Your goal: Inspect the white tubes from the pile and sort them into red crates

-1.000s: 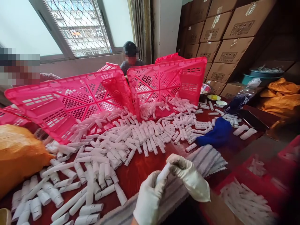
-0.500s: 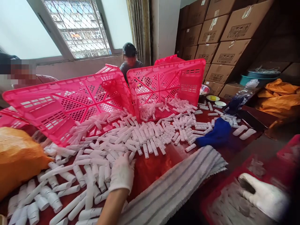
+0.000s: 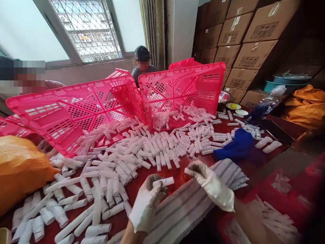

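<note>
My left hand (image 3: 146, 205), in a white glove, is closed on a short white plastic tube (image 3: 165, 181) that points to the right. To its right, my gloved right hand (image 3: 214, 186) pinches a small white piece (image 3: 188, 171), mostly covered by the fingers, so its kind is unclear. A gap separates the two pieces. Both hands are above the near edge of the red table, by a striped grey towel (image 3: 182, 210). Many similar white tubes (image 3: 124, 169) lie in a loose heap beyond and left of my hands.
Two pink plastic baskets (image 3: 101, 110) lie tipped on their sides behind the heap. A blue cloth (image 3: 236, 144), a bottle of dark liquid (image 3: 265, 105) and orange bags (image 3: 22, 169) are around. Low at right, a red crate (image 3: 223, 222) holds white pieces. Two people sit opposite; cartons (image 3: 243, 61) are stacked behind.
My left hand has come off the heap toward me with a white tube. My right hand has moved from the crate at lower right to above the towel, now pinching a small white piece.
</note>
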